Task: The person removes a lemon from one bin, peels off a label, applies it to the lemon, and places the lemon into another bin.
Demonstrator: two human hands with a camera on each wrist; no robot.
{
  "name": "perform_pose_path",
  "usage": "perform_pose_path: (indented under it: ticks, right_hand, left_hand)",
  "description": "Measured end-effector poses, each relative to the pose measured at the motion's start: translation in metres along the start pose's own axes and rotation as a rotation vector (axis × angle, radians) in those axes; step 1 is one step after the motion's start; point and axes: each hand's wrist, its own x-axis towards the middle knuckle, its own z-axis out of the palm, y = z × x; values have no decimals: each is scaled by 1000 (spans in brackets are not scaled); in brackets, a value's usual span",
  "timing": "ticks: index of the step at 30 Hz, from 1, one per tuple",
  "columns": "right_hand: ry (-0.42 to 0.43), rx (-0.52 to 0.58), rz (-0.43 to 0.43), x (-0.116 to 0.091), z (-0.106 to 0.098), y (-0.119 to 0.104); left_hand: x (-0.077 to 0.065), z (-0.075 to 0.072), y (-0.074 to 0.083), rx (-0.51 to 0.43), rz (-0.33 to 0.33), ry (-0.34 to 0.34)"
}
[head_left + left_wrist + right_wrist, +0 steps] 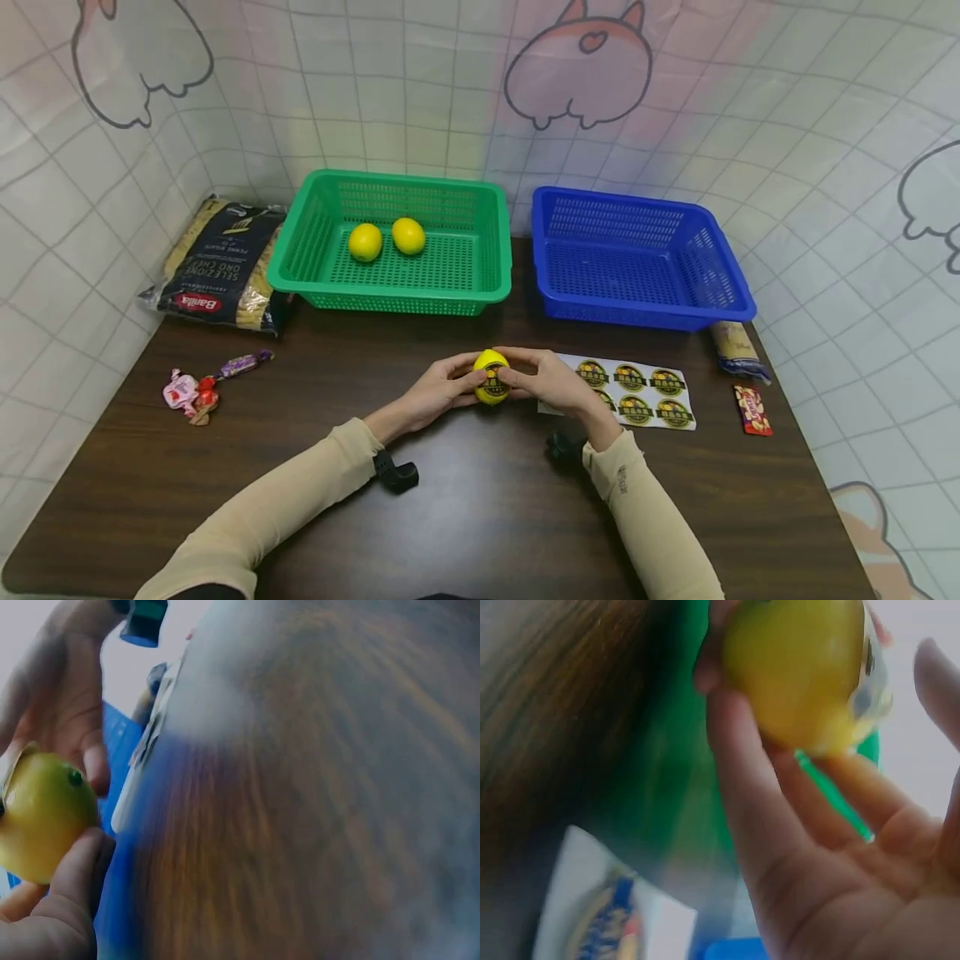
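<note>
Between both hands, over the table, is a yellow lemon (491,357) bearing a round dark-and-gold sticker (493,381) on the side facing up. My left hand (435,393) grips it from the left, its thumb at the sticker's edge. From the right my right hand (551,382) holds the fruit, with fingers behind it. In the right wrist view the right thumb (937,682) stands off the lemon (795,675), and part of the sticker shows along one side. Beside and partly behind the right hand lies a white sheet (651,393) of similar round stickers.
Behind the hands stand a green basket (390,298) with two lemons (365,242) and a blue basket (630,310). A pasta bag (217,267) and wrapped candies (180,392) lie at left. Far right are a small bag (737,350) and a red snack packet (752,410).
</note>
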Motion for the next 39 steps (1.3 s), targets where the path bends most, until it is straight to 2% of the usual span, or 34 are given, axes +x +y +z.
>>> perform_pose_path:
  ticks: [5, 11, 17, 23, 27, 33, 36, 39]
  right_hand:
    - [76, -216, -39, 3, 3, -15]
    - [114, -223, -6, 3, -14, -30]
    - [156, -238, -10, -4, -48, -58]
    - [208, -242, -29, 1, -96, -92]
    - [245, -214, -13, 13, -131, -107]
    - [288, -120, 66, 46, -178, -117]
    - [325, -71, 134, 64, -192, -114]
    - [360, -34, 224, 79, -197, -108]
  left_hand:
    - [2, 4, 5, 28, -7, 3]
    - [10, 7, 18, -3, -24, 41]
    - [26, 13, 27, -60, -26, 60]
    - [49, 27, 32, -85, -3, 80]
    - [64, 39, 35, -100, 19, 107]
    - [85, 48, 46, -142, 82, 162]
    - [95, 53, 51, -164, 105, 187]
    - [104, 59, 53, -186, 103, 214]
